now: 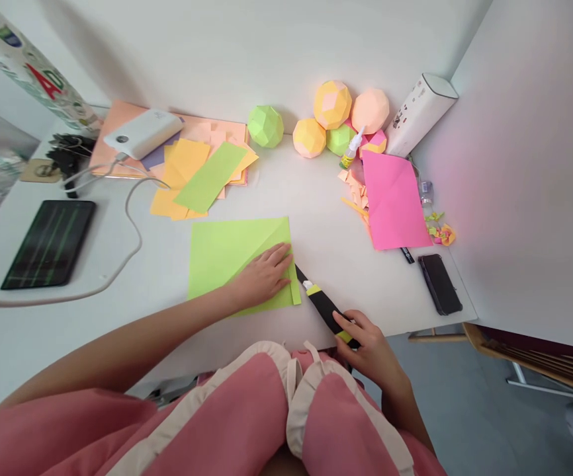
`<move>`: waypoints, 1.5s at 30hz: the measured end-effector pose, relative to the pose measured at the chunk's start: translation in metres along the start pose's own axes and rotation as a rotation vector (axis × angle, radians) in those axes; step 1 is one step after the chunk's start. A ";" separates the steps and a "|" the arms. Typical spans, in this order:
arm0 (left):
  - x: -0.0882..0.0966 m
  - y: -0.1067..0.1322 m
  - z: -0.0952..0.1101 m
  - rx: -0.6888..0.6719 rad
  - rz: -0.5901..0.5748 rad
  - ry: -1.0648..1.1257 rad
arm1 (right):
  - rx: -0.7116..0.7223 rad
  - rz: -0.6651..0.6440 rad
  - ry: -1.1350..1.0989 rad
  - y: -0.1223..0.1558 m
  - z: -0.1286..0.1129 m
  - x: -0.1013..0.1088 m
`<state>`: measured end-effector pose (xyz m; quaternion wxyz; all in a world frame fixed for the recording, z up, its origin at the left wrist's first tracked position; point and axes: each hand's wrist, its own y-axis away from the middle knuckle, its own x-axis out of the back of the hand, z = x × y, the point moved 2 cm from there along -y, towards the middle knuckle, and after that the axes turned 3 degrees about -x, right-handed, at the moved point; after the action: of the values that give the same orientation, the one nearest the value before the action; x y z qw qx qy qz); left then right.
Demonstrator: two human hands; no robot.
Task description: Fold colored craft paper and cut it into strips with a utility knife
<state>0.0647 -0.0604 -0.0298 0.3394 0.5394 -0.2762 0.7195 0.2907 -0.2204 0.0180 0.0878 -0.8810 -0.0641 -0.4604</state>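
Note:
A sheet of light green paper (221, 248) lies on the white table, with a diagonal crease and a narrow folded strip along its right edge. My left hand (264, 274) presses flat on its right part, fingers stretched over the strip. In my right hand (366, 340) is a black and yellow utility knife (327, 309), gripped by the rear of its handle. Its blade points up and left, beside the paper's right edge; whether it touches the paper I cannot tell.
Behind are green and orange paper strips (212, 177), a white power bank (143, 133) and several faceted paper balls (333, 104). To the right lie a pink sheet (396, 201), a glue bottle (352, 149) and a phone (439, 284). A cable (135, 231) and a dark-screened device (51, 244) are left.

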 end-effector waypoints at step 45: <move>-0.007 -0.027 -0.018 0.089 -0.026 -0.164 | 0.023 0.040 0.051 -0.027 0.003 -0.003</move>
<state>0.0765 -0.0320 -0.0408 0.3008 0.6148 -0.2638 0.6797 0.2862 -0.1939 0.0169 0.1085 -0.8691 -0.0496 -0.4800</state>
